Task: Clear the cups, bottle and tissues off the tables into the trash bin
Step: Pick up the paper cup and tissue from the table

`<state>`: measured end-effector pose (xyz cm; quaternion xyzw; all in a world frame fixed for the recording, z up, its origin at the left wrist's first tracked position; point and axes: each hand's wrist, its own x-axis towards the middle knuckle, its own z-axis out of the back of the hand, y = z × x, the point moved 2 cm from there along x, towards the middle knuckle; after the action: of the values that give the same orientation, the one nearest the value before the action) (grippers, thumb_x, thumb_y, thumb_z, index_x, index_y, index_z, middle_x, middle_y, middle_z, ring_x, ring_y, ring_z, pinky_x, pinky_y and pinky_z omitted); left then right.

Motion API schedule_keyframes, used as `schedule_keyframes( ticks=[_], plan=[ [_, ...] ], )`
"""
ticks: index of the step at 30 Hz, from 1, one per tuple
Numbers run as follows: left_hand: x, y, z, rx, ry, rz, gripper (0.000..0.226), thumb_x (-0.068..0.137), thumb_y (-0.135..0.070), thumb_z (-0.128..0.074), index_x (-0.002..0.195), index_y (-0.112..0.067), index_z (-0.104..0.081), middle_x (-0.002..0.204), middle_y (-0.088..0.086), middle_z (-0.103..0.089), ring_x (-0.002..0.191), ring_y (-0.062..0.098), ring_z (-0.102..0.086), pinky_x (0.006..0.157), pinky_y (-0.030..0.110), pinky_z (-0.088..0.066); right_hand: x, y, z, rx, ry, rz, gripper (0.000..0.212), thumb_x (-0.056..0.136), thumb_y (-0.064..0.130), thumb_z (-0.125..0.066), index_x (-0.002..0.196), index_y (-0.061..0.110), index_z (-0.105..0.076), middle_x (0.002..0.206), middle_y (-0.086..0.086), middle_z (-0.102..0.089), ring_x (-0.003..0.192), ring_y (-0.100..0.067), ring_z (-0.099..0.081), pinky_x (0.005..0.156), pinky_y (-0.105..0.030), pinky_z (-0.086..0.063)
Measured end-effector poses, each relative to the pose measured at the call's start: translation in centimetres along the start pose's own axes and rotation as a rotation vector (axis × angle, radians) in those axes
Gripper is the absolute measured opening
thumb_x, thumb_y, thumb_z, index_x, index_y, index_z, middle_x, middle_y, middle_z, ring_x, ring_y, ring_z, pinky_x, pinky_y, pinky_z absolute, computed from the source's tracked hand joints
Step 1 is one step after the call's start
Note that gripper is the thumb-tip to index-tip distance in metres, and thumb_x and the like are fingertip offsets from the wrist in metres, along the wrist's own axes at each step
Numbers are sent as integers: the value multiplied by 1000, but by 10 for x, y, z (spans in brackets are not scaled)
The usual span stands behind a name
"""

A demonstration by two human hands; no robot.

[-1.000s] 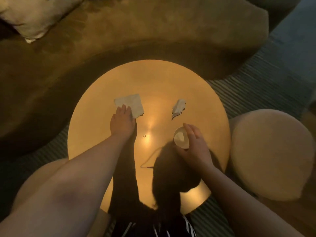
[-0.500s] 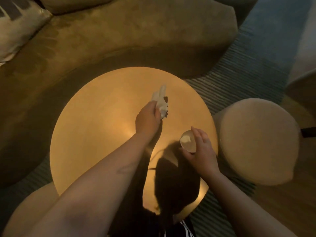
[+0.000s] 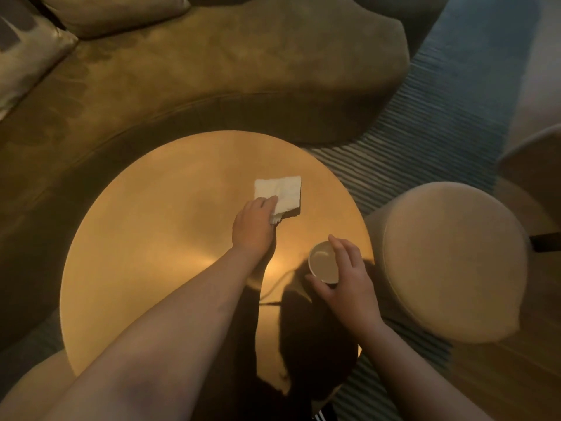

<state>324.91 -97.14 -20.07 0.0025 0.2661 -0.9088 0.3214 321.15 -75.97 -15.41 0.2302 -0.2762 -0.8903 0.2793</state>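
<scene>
my left hand (image 3: 253, 226) pinching the tissues (image 3: 278, 194) mid-table, my right hand (image 3: 344, 276) wrapped round the paper cup (image 3: 323, 262) near the round table (image 3: 151, 253) edge, left half wide open

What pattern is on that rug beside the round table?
The rug has thin light and dark stripes, bluish; the head view shows it.

A single wide-angle head-worn camera looks steeply down from close above the round golden counter (image 3: 145, 268), with both forearms reaching forward from the bottom edge and a sofa (image 3: 212, 56) beyond.
</scene>
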Motion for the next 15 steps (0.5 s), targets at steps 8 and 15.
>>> schedule_keyframes(
  ticks=[8, 15],
  plan=[
    [-27, -15, 21, -40, -35, 83, 29, 90, -17, -56, 118, -20, -64, 103, 2, -67, 90, 23, -61, 78, 39, -52, -1, 3, 7, 7, 44, -24, 83, 79, 42, -71, 145, 31, -22, 144, 6, -29, 127, -15, -37, 102, -39, -42],
    [-73, -41, 63, -32, -101, 102, 15, 90, -24, -61, 103, -18, -64, 92, 0, -66, 83, 21, -62, 70, 41, -55, -19, 13, 41, 17, -4, 2, 81, 79, 41, -71, 144, 25, -27, 141, 3, -33, 125, -16, -39, 102, -39, -42]
  ],
)
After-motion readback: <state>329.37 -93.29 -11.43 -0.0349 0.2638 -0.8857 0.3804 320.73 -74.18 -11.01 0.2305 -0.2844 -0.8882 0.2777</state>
